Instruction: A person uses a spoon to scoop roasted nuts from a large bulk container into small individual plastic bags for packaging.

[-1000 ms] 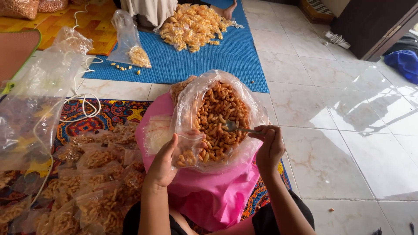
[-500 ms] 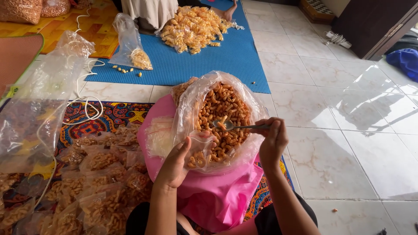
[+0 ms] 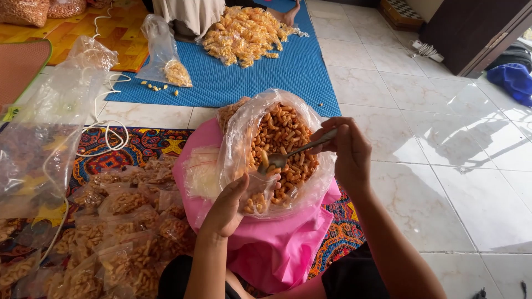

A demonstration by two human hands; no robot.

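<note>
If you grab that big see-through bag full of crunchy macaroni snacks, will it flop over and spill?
Probably floppy: the big clear bag is thin, crinkled plastic that sags over the pink cloth. It likely spills if tipped, since its mouth is wide open. The snacks look dry and puffy, so it is probably light for its size, and they may crush if squeezed.

A single head-worn camera looks steeply down and forward from close above the right hand (image 3: 348, 152) and left hand (image 3: 228, 206), taking in the floor (image 3: 443, 182) beyond them.
</note>
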